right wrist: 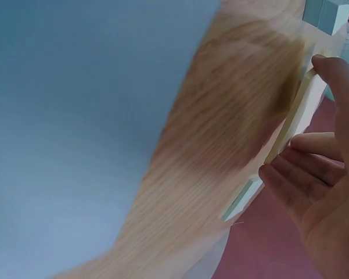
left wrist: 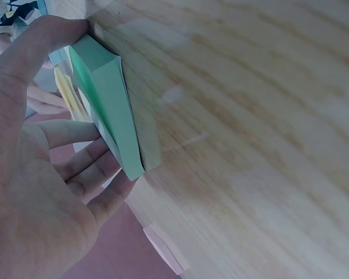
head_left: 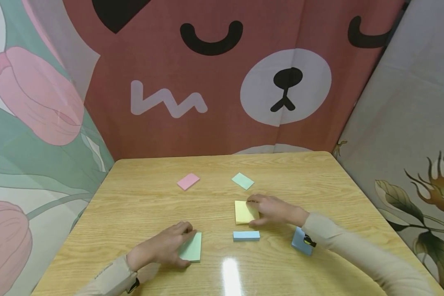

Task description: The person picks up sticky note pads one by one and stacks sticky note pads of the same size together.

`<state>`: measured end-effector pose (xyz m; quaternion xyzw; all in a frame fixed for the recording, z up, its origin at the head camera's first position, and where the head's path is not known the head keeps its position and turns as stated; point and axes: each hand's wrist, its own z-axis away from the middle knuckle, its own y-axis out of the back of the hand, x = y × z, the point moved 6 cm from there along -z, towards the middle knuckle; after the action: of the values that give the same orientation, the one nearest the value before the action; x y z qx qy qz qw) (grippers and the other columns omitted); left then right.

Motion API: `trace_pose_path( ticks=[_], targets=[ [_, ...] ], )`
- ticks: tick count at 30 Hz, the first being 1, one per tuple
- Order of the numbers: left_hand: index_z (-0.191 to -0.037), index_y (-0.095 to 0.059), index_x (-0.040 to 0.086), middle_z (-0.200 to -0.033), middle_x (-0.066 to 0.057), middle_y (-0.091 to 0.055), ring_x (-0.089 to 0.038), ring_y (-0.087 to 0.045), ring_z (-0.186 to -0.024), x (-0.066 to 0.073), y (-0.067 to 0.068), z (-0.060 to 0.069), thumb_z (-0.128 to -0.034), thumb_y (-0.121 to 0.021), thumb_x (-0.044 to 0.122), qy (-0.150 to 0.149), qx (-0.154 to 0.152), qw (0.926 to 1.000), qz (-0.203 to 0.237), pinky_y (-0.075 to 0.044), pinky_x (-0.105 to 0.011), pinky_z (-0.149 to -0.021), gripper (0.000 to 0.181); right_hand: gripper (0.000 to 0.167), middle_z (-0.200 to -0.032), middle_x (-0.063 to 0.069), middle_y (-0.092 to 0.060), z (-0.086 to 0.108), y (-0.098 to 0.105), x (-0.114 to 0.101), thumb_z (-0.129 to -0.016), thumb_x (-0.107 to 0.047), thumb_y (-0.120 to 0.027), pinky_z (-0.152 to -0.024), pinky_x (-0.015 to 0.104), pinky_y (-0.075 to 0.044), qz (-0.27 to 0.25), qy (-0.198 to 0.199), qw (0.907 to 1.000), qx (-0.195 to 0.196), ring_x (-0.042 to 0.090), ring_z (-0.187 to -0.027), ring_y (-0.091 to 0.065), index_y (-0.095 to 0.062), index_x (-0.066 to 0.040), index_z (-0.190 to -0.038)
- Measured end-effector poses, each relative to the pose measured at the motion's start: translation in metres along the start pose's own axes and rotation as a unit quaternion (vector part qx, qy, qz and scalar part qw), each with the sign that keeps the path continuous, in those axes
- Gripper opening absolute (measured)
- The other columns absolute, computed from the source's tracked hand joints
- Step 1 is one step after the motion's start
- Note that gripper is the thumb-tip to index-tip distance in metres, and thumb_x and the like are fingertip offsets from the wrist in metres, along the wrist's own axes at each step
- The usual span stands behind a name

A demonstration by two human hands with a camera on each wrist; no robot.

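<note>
Head view: from where I stand, the left grip (head_left: 163, 246) pinches the green pad (head_left: 193, 248), thumb at the near edge, fingers at the far one; the pad lies left of centre on the near part of the tabletop (head_left: 133, 197). The right grip (head_left: 275, 210) pinches the yellow pad (head_left: 243, 213), which sits just beyond the blue strip (head_left: 246, 236). A blue pad (head_left: 299, 242) is partly covered by the right sleeve (head_left: 340, 236); a pink pad (head_left: 188, 181) and a small mint pad (head_left: 242, 181) lie farther back. Left wrist view: thumb and fingers span opposite edges of the green pad; in my judgement, even pressure there is best, light enough not to bow the sheets. Its side shows a thick, pale green stack, the top darker. Right wrist view: thumb and fingertips hold the yellow pad by its edges; keeping it level should serve well. Edge-on it looks thin and pale; cannot tell whether it touches the wood.
</note>
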<state>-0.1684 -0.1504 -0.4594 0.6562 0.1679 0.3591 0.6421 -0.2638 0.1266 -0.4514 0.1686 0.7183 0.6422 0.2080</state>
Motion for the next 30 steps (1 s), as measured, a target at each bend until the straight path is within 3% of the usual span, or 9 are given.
trace_pose_path(
  ticks=[6, 22, 30],
  targets=[
    [-0.136, -0.055, -0.006, -0.121, -0.003, -0.048, -0.010, -0.045, -0.103, 0.0006, -0.0008, 0.0010, -0.0775, -0.079, 0.047, -0.013, 0.016, 0.9998, -0.006, -0.049, -0.028, -0.089, 0.083, 0.061, -0.120, 0.014, -0.061, -0.0012, -0.0027, -0.0023, -0.086, -0.047, -0.074, -0.079, 0.033, -0.055, 0.003, 0.017, 0.9998, 0.012, 0.022, -0.100, -0.062, -0.065, 0.002, -0.120],
    [-0.139, -0.052, -0.003, -0.125, -0.001, -0.047, -0.010, -0.044, -0.107, -0.0030, -0.0027, 0.0009, -0.0784, -0.078, 0.048, 0.004, -0.001, 1.0000, -0.002, -0.048, -0.029, -0.093, 0.084, 0.063, -0.122, 0.013, -0.060, -0.0026, -0.0069, -0.0036, -0.085, -0.049, -0.074, -0.076, 0.029, -0.053, 0.003, 0.010, 0.9999, -0.008, 0.018, -0.099, -0.057, -0.065, 0.002, -0.122],
    [-0.139, -0.053, -0.003, -0.124, -0.002, -0.047, -0.011, -0.045, -0.107, -0.0031, -0.0027, 0.0010, -0.0782, -0.078, 0.048, 0.006, -0.001, 1.0000, 0.000, -0.048, -0.029, -0.093, 0.083, 0.068, -0.127, 0.015, -0.059, -0.0014, -0.0061, -0.0044, -0.088, -0.051, -0.070, -0.088, 0.038, -0.053, 0.011, 0.020, 0.9996, -0.016, 0.025, -0.111, -0.057, -0.063, 0.004, -0.127]
  ],
)
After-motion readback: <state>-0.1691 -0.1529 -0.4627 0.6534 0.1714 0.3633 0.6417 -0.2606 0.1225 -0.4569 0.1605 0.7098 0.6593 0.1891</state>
